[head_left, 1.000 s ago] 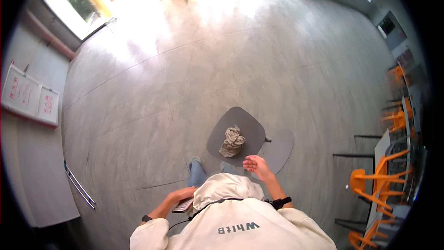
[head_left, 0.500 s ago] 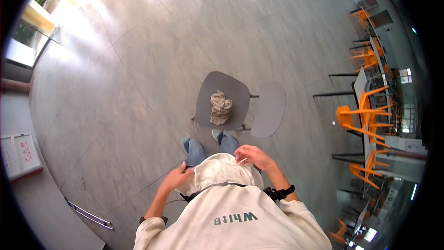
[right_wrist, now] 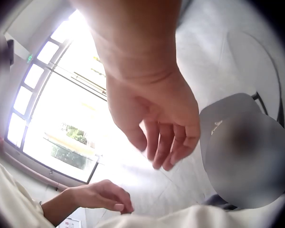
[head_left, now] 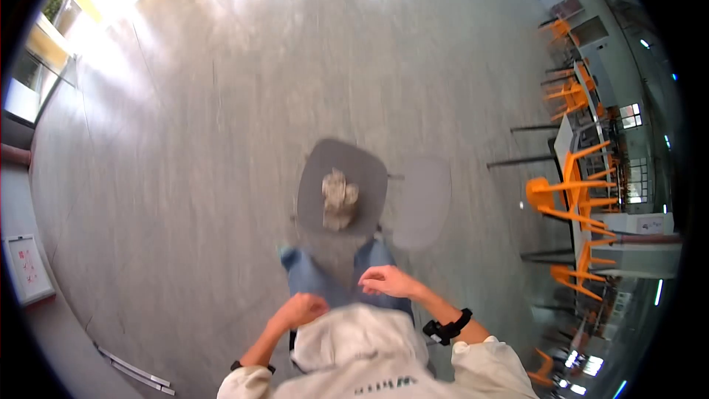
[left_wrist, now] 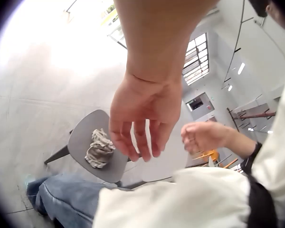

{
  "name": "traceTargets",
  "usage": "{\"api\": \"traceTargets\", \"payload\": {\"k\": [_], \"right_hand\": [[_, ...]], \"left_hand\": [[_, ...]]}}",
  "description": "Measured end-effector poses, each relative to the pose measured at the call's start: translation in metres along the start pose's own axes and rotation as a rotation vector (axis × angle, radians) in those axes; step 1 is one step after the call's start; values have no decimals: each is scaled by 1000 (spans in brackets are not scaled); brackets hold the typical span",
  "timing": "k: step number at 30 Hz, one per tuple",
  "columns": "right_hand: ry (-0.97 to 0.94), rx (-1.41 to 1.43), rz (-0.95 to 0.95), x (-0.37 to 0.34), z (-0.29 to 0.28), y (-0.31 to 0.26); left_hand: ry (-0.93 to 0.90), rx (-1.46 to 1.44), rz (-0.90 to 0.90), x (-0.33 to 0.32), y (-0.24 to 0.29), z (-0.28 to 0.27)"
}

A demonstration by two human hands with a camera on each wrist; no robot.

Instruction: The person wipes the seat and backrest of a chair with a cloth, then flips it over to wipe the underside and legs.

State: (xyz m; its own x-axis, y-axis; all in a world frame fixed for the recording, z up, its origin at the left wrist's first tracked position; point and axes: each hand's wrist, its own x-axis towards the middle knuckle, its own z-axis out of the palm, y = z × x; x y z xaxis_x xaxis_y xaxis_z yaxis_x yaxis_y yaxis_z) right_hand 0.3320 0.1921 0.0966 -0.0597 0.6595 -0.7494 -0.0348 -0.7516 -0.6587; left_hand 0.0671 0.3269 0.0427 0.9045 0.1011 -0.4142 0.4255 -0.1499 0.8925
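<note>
A crumpled beige cloth (head_left: 339, 199) lies on the seat of a grey chair (head_left: 310, 210) in front of the person's legs. The left hand (head_left: 299, 309) hovers over the lap near the shirt hem, holding nothing. Its fingers hang loosely in the left wrist view, where the hand (left_wrist: 145, 114) appears in front of the chair. Over the right thigh is the right hand (head_left: 388, 281), empty, with relaxed, slightly bent fingers, as the right wrist view also shows (right_wrist: 156, 118). Neither hand touches the cloth.
Grey floor (head_left: 221, 140) surrounds the chair. Orange chairs (head_left: 543, 194) and tables line the right side. At the far left stand a white framed board (head_left: 28, 270) and metal rails (head_left: 136, 371) near the wall. Bright glass doors are at the upper left.
The left hand no longer holds the phone seen a second ago and has come inward over the lap. The right hand has drawn back from beside the chair seat. The head view has turned.
</note>
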Motion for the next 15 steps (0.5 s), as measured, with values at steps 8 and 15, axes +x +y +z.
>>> {"api": "traceTargets", "payload": {"k": [8,15], "right_hand": [[679,1261,102,278,-73,155],[1521,-156,-67,346,-109,262]], "left_hand": [[360,780,-527,225,-149,1],[462,880,-117,358,-152,8]]}}
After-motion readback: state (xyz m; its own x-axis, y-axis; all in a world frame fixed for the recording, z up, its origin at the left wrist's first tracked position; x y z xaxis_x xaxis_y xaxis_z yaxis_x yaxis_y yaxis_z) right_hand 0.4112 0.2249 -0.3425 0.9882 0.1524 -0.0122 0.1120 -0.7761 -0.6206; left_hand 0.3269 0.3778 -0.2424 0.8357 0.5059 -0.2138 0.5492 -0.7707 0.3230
